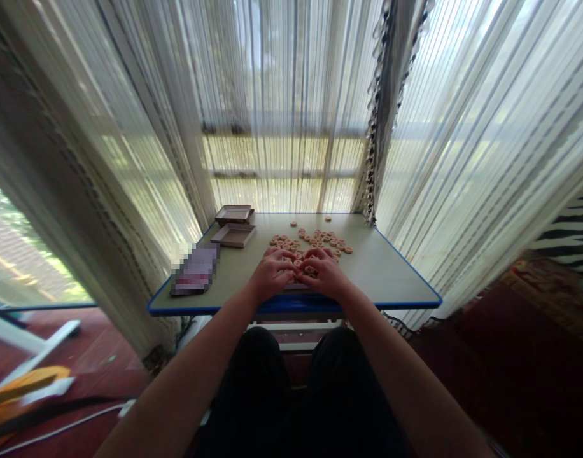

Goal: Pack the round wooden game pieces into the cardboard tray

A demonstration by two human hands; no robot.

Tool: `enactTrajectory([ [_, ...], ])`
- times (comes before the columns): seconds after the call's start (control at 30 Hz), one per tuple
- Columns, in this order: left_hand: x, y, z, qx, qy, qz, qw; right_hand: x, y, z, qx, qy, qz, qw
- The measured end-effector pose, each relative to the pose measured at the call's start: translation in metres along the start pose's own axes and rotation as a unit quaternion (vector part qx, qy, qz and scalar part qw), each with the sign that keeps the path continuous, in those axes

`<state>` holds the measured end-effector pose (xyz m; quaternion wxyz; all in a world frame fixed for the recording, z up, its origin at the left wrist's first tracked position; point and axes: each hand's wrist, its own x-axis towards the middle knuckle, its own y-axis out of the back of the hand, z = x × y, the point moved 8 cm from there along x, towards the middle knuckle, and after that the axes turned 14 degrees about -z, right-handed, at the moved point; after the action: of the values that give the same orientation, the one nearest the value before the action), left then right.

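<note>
My left hand point(271, 273) and right hand point(324, 270) are positioned with fingers curled around round pieces point(297, 263) near the table's point(391, 277) front edge; I cannot tell whether either pinches one. Additional round pieces lie scattered beyond.

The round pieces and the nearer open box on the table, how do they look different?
The round pieces are small and rounded, while the open box is bigger, with four corners and low walls. There are lots of pieces, spread about and some by the left hand and right hand, while the box sits off to the left, away from both hands. Both rest on the table.
</note>
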<state>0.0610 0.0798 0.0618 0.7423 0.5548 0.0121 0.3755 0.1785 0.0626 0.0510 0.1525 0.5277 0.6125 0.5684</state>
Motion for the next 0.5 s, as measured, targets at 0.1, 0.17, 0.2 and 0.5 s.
enactTrajectory([
  [0.1, 0.0011, -0.0016, 0.0014, 0.008, -0.004, -0.006, 1.0, -0.0005, 0.0008, -0.0022, -0.014, 0.002, 0.004, 1.0],
  [0.17, 0.0018, -0.0027, 0.0022, 0.016, -0.006, -0.009, 1.0, -0.0005, 0.0007, -0.0039, -0.022, 0.006, 0.004, 1.0],
  [0.2, 0.0021, -0.0033, 0.0026, 0.019, -0.008, -0.012, 1.0, -0.0005, 0.0009, -0.0047, -0.025, 0.008, 0.004, 1.0],
  [0.5, 0.0029, -0.0037, 0.0014, 0.023, -0.008, -0.017, 1.0, -0.002, 0.0064, -0.0086, -0.028, 0.018, 0.018, 0.999],
])
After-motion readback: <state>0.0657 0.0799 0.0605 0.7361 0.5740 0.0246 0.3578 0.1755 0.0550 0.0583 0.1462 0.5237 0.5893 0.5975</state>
